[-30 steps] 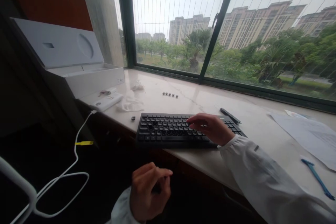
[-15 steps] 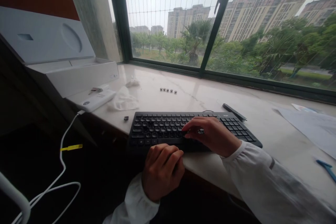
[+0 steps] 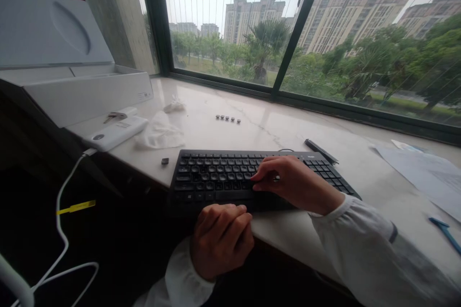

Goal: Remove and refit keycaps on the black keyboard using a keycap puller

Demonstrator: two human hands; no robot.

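A black keyboard (image 3: 216, 155) lies along the near edge of the marble-patterned sill. Some of its keys in the lower rows look darker and lower, as if without caps. Over its middle, my right hand (image 3: 288, 182) has thumb and forefinger pinched together down at the keys; whatever is between the tips is hidden. My left hand (image 3: 222, 237) is curled closed just in front of the keyboard's near edge, its palm out of sight. One loose black keycap (image 3: 164, 161) sits left of the keyboard. Several small keycaps (image 3: 228, 118) stand in a row behind it.
At the left are an open white box (image 3: 86, 98), a white power bank (image 3: 115, 133) with a cable, and crumpled tissue (image 3: 160, 132). A dark pen-like stick (image 3: 321, 151) lies behind the keyboard. To the right are papers (image 3: 421, 172) and a blue tool (image 3: 444, 232). A window closes the back.
The view has shifted slightly. My right thumb and forefinger have drawn closer together over the same keys. My left hand stays curled in nearly the same place.
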